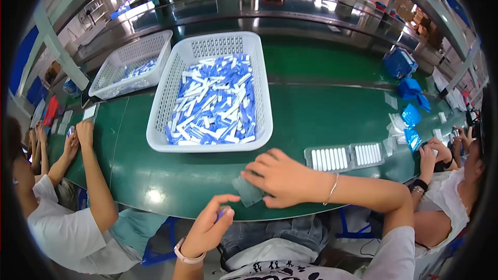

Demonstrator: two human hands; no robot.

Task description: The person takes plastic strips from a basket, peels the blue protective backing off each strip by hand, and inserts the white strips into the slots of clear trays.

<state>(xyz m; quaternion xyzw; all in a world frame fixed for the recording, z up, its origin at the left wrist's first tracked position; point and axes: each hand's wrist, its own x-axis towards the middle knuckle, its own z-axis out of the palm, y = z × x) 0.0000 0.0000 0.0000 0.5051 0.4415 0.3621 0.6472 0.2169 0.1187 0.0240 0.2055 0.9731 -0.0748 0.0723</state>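
Shiny green table (321, 109), clear tray (248, 193), metal shelf behind (207, 8), people alongside (72, 231)

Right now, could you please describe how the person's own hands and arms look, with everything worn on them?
Both hands are ungloved. The left hand has a pale pink wristband at its wrist; the right hand has a thin silvery bracelet. The right arm shows a short, light grey sleeve; the left sleeve is out of view.

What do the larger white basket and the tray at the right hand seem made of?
Larger white basket: probably moulded plastic, smooth with a soft sheen; its walls are regularly perforated. Tray at the right hand: likely thin clear plastic, somewhat glossy; green tabletop shows through.
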